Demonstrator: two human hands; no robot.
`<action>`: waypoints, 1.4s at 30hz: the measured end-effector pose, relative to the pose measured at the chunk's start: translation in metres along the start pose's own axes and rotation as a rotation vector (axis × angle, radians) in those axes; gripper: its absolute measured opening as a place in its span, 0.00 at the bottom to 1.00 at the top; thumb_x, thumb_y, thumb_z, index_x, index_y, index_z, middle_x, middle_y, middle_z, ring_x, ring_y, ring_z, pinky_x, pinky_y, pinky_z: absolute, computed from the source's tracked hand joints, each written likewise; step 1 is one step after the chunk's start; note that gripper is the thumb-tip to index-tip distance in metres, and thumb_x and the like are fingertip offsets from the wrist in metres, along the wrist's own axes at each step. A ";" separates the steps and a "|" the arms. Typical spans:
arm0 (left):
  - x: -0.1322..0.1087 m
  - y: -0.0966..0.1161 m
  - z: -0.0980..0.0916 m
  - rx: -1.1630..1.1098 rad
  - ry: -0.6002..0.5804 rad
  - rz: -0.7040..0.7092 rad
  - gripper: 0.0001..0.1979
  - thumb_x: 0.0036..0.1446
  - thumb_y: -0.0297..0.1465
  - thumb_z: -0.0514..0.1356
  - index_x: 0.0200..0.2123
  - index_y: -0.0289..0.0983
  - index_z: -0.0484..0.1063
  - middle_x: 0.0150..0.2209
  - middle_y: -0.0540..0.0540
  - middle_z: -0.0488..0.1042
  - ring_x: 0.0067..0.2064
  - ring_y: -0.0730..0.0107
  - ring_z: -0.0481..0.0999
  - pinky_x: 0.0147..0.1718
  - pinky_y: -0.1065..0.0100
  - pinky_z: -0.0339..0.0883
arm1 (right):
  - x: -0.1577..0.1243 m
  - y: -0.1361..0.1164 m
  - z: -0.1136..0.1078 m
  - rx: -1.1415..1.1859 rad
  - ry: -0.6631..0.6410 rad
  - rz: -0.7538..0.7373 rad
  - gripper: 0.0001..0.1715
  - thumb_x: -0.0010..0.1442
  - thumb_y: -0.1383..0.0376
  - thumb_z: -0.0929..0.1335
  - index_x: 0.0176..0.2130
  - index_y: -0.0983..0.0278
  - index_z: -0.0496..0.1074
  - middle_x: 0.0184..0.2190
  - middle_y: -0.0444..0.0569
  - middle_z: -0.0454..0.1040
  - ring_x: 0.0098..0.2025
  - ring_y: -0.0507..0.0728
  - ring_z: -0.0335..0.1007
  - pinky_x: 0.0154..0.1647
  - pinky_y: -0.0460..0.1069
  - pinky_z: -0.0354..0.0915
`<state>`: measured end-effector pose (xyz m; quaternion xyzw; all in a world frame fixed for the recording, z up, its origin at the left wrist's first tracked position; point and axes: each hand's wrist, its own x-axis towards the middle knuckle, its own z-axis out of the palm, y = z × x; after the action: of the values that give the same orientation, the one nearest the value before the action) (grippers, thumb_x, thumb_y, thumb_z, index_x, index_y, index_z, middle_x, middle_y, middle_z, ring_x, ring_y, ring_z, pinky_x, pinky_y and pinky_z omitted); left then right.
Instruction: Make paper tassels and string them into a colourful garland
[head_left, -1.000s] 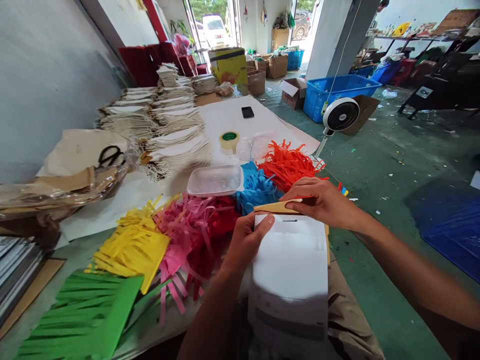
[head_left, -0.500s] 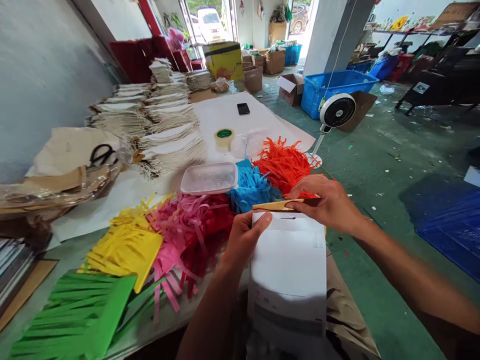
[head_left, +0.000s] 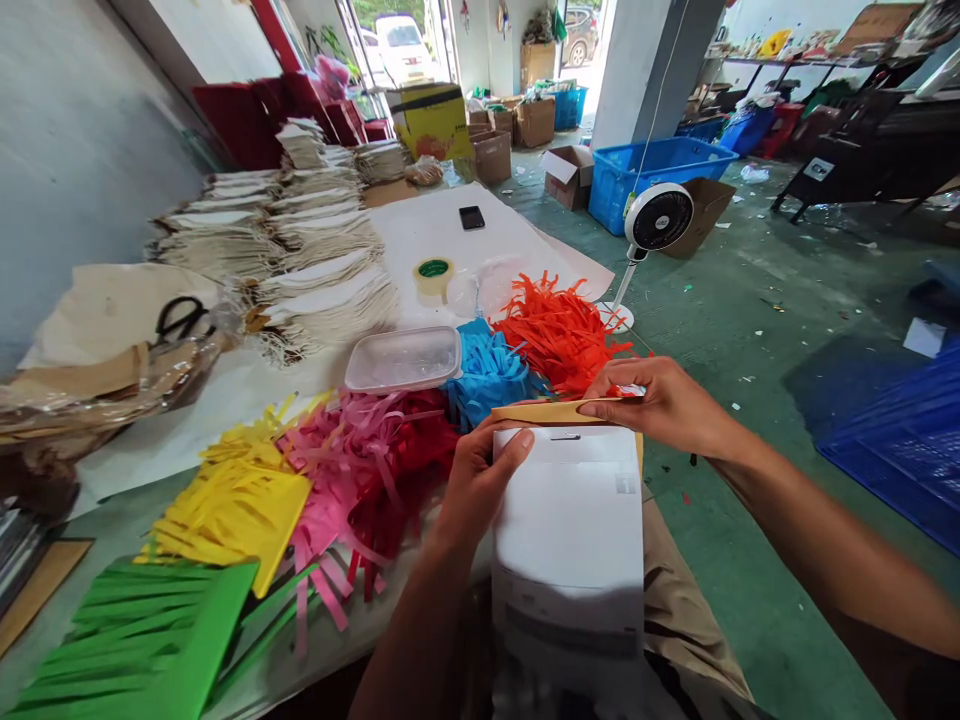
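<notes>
In front of me, a white printed packet (head_left: 568, 520) with a short dark slot near its top stands over my lap. Brown kraft paper (head_left: 536, 412) sticks up behind its top edge. My left hand (head_left: 484, 475) is closed on the packet's upper left corner, thumb on the white face. With thumb and fingers, my right hand (head_left: 656, 405) pinches the kraft paper's top edge at the right. Some shiny, reddish piece shows by those fingers, too small to name. Just beyond lie blue paper strips (head_left: 487, 370) and orange-red paper strips (head_left: 559, 335).
Pink strips (head_left: 337, 450), yellow fringed paper (head_left: 225, 490) and green fringed paper (head_left: 142, 630) cover the table's left. A plastic tray (head_left: 405, 358), tape roll (head_left: 433, 280), phone (head_left: 472, 217) and stacked white bundles (head_left: 322, 290) lie beyond. A fan (head_left: 658, 217) stands right.
The view has shifted slightly to the right. My right hand still pinches the kraft edge, its fingers turned a little; a shiny reddish piece now shows there. My left hand keeps its hold.
</notes>
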<state>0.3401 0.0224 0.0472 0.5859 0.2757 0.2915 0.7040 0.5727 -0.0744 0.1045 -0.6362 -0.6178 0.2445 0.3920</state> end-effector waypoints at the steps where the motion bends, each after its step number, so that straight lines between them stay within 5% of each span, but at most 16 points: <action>1: 0.000 -0.001 0.000 0.011 0.024 -0.002 0.18 0.59 0.45 0.70 0.37 0.35 0.85 0.37 0.42 0.81 0.36 0.64 0.77 0.33 0.69 0.70 | -0.001 0.000 0.000 0.000 0.002 -0.007 0.20 0.65 0.48 0.74 0.33 0.60 0.82 0.33 0.47 0.82 0.35 0.57 0.75 0.38 0.52 0.65; 6: -0.003 -0.002 0.003 0.020 0.048 -0.034 0.18 0.59 0.46 0.69 0.37 0.35 0.85 0.32 0.46 0.77 0.28 0.74 0.68 0.27 0.72 0.62 | -0.006 0.002 -0.001 0.003 0.027 -0.018 0.20 0.66 0.47 0.74 0.33 0.60 0.82 0.33 0.48 0.81 0.36 0.57 0.74 0.39 0.52 0.65; 13: -0.004 -0.003 0.004 0.011 0.004 -0.001 0.16 0.60 0.44 0.69 0.37 0.36 0.85 0.37 0.45 0.79 0.30 0.74 0.68 0.28 0.72 0.62 | -0.010 0.010 -0.007 0.125 -0.055 0.109 0.24 0.63 0.44 0.74 0.34 0.62 0.82 0.33 0.48 0.79 0.35 0.56 0.69 0.35 0.50 0.62; 25: -0.002 0.001 0.011 0.092 -0.039 0.056 0.15 0.60 0.43 0.69 0.35 0.37 0.86 0.41 0.41 0.82 0.41 0.60 0.78 0.37 0.66 0.70 | -0.012 0.017 -0.014 0.321 -0.086 0.266 0.31 0.58 0.39 0.75 0.28 0.63 0.74 0.23 0.41 0.64 0.25 0.49 0.55 0.25 0.48 0.52; 34: 0.010 0.006 0.023 0.157 -0.127 0.116 0.09 0.61 0.39 0.68 0.34 0.41 0.86 0.43 0.40 0.82 0.60 0.48 0.76 0.61 0.56 0.68 | -0.014 0.022 -0.026 0.356 -0.001 0.287 0.31 0.57 0.39 0.76 0.29 0.63 0.74 0.23 0.40 0.64 0.24 0.49 0.54 0.23 0.46 0.48; 39: 0.010 0.011 0.026 0.233 -0.241 0.133 0.11 0.64 0.39 0.65 0.37 0.40 0.87 0.54 0.38 0.80 0.63 0.48 0.72 0.62 0.57 0.66 | -0.016 0.026 -0.031 0.348 0.018 0.277 0.32 0.59 0.39 0.75 0.27 0.63 0.71 0.21 0.39 0.60 0.23 0.47 0.50 0.22 0.46 0.44; 42: 0.011 0.010 0.027 0.250 -0.242 0.118 0.13 0.65 0.39 0.65 0.36 0.38 0.86 0.52 0.38 0.81 0.58 0.50 0.76 0.57 0.60 0.68 | -0.017 0.028 -0.032 0.386 0.020 0.286 0.31 0.59 0.39 0.75 0.28 0.63 0.72 0.21 0.39 0.64 0.23 0.48 0.53 0.22 0.46 0.47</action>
<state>0.3666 0.0139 0.0606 0.7147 0.1885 0.2232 0.6356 0.6129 -0.0954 0.0975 -0.6329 -0.4597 0.4047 0.4736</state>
